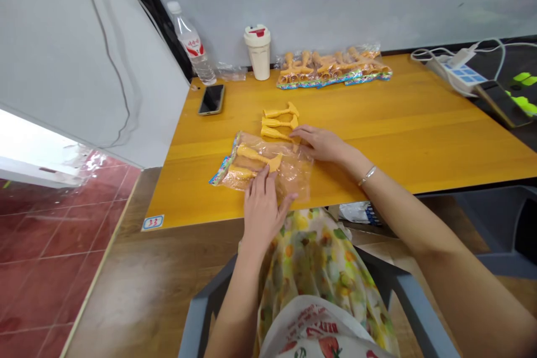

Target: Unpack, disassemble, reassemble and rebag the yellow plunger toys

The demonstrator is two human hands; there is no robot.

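On the yellow wooden table lies a clear plastic bag (293,179) with two yellow hammer-shaped pieces (251,152) in or on it. My left hand (264,207) rests over the bag's lower part, its fingers spread and touching the lower piece. Behind the bag, three more yellow pieces (279,123) lie side by side, heads to the right. My right hand (321,144) reaches in from the right, its fingertips at the head of the nearest of these three; whether they grip it is hidden.
Filled bags of orange-yellow pieces (331,67) line the table's back edge. Left of them stand a white cup (259,56) and a water bottle (195,47), with a phone (212,99) in front. A power strip (465,74) with cables sits at the back right.
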